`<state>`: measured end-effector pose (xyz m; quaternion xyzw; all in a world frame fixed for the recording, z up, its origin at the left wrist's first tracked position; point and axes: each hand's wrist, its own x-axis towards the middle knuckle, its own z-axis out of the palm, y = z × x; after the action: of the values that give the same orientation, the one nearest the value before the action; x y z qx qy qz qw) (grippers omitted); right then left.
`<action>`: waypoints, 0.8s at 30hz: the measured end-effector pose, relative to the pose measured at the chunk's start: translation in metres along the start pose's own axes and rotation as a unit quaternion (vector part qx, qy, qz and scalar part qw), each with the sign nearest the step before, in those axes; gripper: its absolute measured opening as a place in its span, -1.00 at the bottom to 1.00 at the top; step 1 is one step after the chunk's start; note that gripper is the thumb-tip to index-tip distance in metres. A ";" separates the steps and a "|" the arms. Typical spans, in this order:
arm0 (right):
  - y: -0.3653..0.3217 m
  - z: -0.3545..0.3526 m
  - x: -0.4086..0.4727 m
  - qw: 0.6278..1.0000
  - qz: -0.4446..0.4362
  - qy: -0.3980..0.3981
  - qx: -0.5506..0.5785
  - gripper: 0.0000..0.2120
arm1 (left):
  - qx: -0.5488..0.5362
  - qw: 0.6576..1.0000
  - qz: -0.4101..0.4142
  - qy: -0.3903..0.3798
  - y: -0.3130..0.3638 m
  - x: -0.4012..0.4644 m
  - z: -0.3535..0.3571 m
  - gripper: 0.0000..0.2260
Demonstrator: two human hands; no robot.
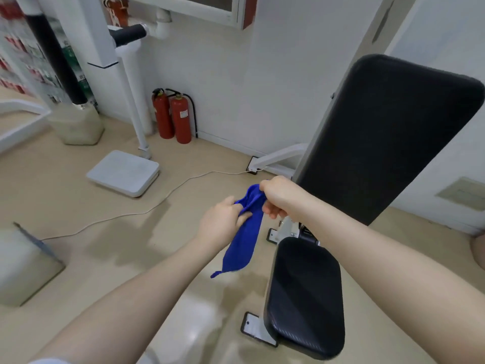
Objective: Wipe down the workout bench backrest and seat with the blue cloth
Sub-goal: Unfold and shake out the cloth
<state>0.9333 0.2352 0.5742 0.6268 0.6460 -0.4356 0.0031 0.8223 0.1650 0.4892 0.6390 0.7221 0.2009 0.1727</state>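
Note:
The blue cloth (245,240) hangs bunched in the air, left of the bench, with its lower end dangling over the floor. My right hand (279,197) grips its top end. My left hand (223,222) pinches it just below, on the left side. The black padded backrest (380,135) stands tilted up at the right. The black seat (305,295) lies below it, under my right forearm. Neither hand touches the bench.
Two red fire extinguishers (173,116) stand against the white wall. A white scale (123,173) with an upright post sits on the beige floor, and a white cable (147,206) runs across the floor. A grey box (23,264) is at the left.

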 end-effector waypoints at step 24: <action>-0.215 0.165 0.043 0.962 -0.196 -0.120 0.147 -0.79 | -0.290 0.947 -0.093 0.099 -0.283 -0.023 -0.237 -0.81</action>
<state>0.6602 0.2117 0.5687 0.4247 0.6803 -0.5894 -0.0970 0.4632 0.0963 0.5484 0.4685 0.7025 0.4467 0.2958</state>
